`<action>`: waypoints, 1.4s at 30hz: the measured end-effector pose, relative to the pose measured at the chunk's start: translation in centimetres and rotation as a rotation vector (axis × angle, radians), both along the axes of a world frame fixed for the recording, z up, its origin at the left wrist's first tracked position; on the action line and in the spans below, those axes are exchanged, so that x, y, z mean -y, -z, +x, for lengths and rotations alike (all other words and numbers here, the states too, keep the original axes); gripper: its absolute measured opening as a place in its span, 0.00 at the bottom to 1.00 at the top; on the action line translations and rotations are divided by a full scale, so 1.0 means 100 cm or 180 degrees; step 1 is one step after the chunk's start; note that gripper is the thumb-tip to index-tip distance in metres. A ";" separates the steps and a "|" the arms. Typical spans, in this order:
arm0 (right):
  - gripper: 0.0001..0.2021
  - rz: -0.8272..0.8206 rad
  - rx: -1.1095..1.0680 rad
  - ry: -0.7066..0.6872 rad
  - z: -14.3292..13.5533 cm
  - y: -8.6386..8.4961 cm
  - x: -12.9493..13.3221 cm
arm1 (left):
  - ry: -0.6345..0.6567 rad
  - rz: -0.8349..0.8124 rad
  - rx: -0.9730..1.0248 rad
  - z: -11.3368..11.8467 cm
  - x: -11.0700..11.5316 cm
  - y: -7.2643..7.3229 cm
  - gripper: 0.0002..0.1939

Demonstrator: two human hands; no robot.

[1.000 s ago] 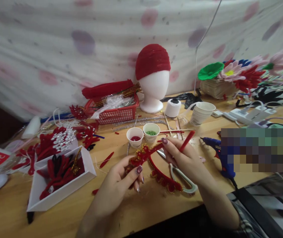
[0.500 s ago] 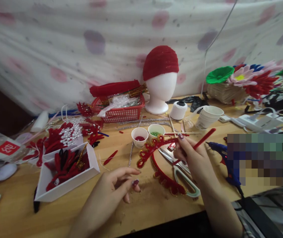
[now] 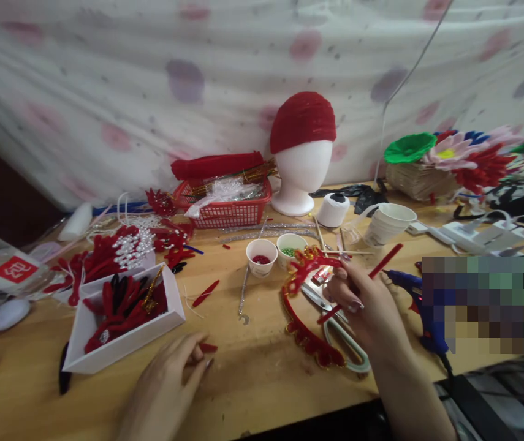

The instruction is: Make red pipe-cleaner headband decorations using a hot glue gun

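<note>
My right hand (image 3: 363, 300) is closed on a red fuzzy strip with gold-edged loops (image 3: 310, 266), blurred at its far end. A straight red pipe cleaner (image 3: 385, 260) also runs through that hand, sticking out on both sides. Below lies a curved red band with scalloped gold trim (image 3: 310, 340); whether it joins the looped strip, I cannot tell. Scissors (image 3: 351, 352) with pale handles are partly hidden under my right hand. My left hand (image 3: 174, 373) hovers low over the table, fingers curled and thumb apart. A small red piece (image 3: 209, 348) shows at its fingertips; contact is unclear.
Paper cups hold red beads (image 3: 262, 260) and green beads (image 3: 288, 251). A white box (image 3: 126, 343) of red and black pieces stands left. Behind are a red basket (image 3: 229, 214), a foam head (image 3: 302, 168) and a thread spool (image 3: 333, 211). A blue glue gun (image 3: 434, 327) lies right.
My left hand has drawn back left and down, uncovering the small red piece. My right hand has turned slightly, and the looped strip has swung up and to the right.
</note>
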State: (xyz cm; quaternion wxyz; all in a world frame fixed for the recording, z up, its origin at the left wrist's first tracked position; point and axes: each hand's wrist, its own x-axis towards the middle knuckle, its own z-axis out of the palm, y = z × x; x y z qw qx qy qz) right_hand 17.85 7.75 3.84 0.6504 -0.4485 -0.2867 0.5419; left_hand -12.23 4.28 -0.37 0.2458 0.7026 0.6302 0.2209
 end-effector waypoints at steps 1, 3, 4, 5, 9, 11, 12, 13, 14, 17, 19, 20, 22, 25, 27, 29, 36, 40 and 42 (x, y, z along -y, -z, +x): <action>0.20 -0.0076 -0.0373 -0.0241 0.000 0.000 0.000 | 0.0056 0.0130 -0.0085 0.001 -0.003 0.003 0.13; 0.21 -0.0198 -0.1056 -0.0742 0.000 -0.001 0.003 | 0.0164 0.0471 -0.0255 0.003 -0.008 0.007 0.17; 0.22 -0.0233 -0.1315 -0.0936 -0.001 -0.001 0.005 | 0.0204 0.0651 -0.0344 0.004 -0.011 0.010 0.19; 0.22 -0.0256 -0.1504 -0.1090 -0.003 0.000 0.007 | 0.0227 0.0815 -0.0434 0.005 -0.013 0.012 0.21; 0.18 -0.0222 -0.1694 -0.1407 -0.011 0.004 0.014 | 0.0367 0.1148 -0.0604 0.008 -0.015 0.023 0.21; 0.18 -0.0185 -0.1594 -0.1449 -0.014 0.005 0.014 | 0.0439 0.1262 -0.0547 0.010 -0.015 0.025 0.19; 0.18 -0.0178 -0.1547 -0.1451 -0.015 0.004 0.014 | 0.0452 0.1323 -0.0503 0.010 -0.015 0.025 0.18; 0.18 -0.0172 -0.1523 -0.1454 -0.016 0.004 0.014 | 0.0452 0.1374 -0.0455 0.011 -0.015 0.024 0.17; 0.18 -0.0166 -0.1525 -0.1457 -0.017 0.003 0.014 | 0.0446 0.1421 -0.0405 0.012 -0.015 0.023 0.16; 0.19 -0.0132 -0.1579 -0.1495 -0.018 0.000 0.014 | 0.0471 0.1484 -0.0222 0.013 -0.017 0.018 0.13; 0.21 -0.0148 -0.1482 -0.1515 -0.020 0.000 0.014 | 0.0466 0.1363 -0.0012 0.017 -0.015 0.013 0.12; 0.22 -0.0182 -0.1361 -0.1525 -0.021 0.000 0.014 | 0.0367 0.1258 0.0148 0.021 -0.012 0.010 0.11; 0.23 -0.0272 -0.1101 -0.1558 -0.025 0.004 0.015 | 0.0001 0.1049 0.0579 0.031 -0.002 0.002 0.12; 0.24 -0.0438 -0.0442 -0.1533 -0.033 0.014 0.020 | -0.0212 0.1001 0.1272 0.052 0.017 -0.010 0.24; 0.25 -0.0525 0.0180 -0.1457 -0.038 0.019 0.026 | 0.0043 0.1067 0.1544 0.062 0.030 -0.015 0.21; 0.25 -0.0551 0.0645 -0.1455 -0.042 0.022 0.031 | 0.0308 0.1163 0.1677 0.065 0.040 -0.016 0.16; 0.28 -0.0389 0.1332 -0.1793 -0.021 0.014 0.041 | -0.0742 0.1046 0.1730 0.053 0.046 -0.012 0.09; 0.25 -0.0116 0.1986 -0.0848 -0.009 0.004 0.052 | -0.1647 0.0318 0.2504 0.057 0.031 -0.016 0.20; 0.18 0.0287 0.2511 -0.0549 -0.016 -0.002 0.058 | -0.1533 0.0125 0.2816 0.062 0.025 -0.017 0.35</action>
